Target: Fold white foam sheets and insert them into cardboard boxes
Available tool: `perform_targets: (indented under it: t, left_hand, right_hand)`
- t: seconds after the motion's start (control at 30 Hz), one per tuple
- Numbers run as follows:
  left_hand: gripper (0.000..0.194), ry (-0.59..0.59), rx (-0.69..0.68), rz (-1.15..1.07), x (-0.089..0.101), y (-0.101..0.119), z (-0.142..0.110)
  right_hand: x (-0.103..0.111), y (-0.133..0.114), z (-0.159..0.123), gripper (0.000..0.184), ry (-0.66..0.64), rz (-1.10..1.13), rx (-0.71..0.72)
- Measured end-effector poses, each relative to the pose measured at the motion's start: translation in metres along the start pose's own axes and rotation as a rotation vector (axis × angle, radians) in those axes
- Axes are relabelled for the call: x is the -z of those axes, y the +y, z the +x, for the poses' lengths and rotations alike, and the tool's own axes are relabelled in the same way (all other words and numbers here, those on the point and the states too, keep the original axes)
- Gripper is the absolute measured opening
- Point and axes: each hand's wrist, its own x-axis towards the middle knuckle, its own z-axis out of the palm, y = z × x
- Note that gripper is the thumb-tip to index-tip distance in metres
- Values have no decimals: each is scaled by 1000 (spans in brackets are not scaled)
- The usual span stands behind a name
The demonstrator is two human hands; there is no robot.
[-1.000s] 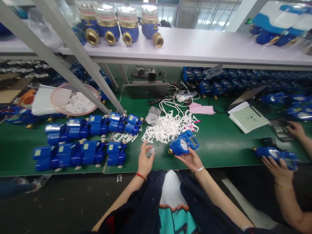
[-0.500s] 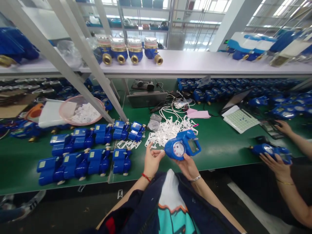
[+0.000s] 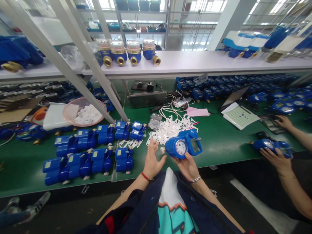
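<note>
Blue meter, one: above the green surface, gripped in the right hand; white cap at its end. Left hand: open, beside the cap. White plastic pieces: heaped behind.

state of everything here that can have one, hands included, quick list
left hand, open, holding nothing
right hand, closed around the held meter
held meter, off the table, dial facing up
white cap, on the held meter's end
white clips, loose in a heap
pink basket, open, part filled with white pieces
shelf meters, upright, brass ends uncapped
co-worker's near hand, on another blue meter
</note>
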Motion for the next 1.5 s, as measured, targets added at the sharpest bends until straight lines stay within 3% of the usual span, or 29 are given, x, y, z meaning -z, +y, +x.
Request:
perform_targets:
  t: [0.07,0.13,0.33,0.43,0.53,0.63,0.7,0.8,0.87,0.93,1.03,1.13,1.2,1.33,1.5]
  left_hand:
    - [89,-5,137,-50,1,3,-2]
    - [83,-16,165,-40,2,4,-3]
    - [68,-69,-105,111,4,4,-4]
    - [81,-63,8,20,5,8,-4]
    - [81,-1,147,-5,5,9,-5]
    - [73,-43,37,-6,5,4,-7]
    - [79,-70,-26,-8,5,2,-7]
    - [88,-44,93,-36,5,1,-9]
    - [81,-37,180,-44,4,2,-11]
    - [72,-49,139,-13,3,1,-13]
    - [76,-80,-38,58,1,1,-16]
    - [85,-81,60,59,1,1,-17]
    - [81,-64,149,60,2,2,-17]
    - [78,-108,-46,109,3,2,-19]
    - [75,-126,182,19,4,1,-19]
  right_hand:
    - [1,1,-2,59,-4,5,4]
    - [2,3,-3,61,-9,-1,13]
    - [4,4,-4,60,17,0,28]
    - [5,5,-5,60,7,-6,21]
    - [5,6,-6,61,-15,-23,11]
    - [5,6,-7,62,-32,-30,11]
    - [5,5,-7,63,-34,-27,13]
    - [5,4,-7,62,-33,-26,6]
    - [6,4,-8,63,-38,-29,5]
    - [8,4,-8,64,-41,-31,7]
    - [10,6,-9,63,-36,-29,12]
    - [12,7,-10,63,-36,-35,4]
    - [12,7,-11,63,-35,-44,2]
    - [13,7,-12,61,-25,-39,13]
    - [14,7,-13,62,-4,-47,10]
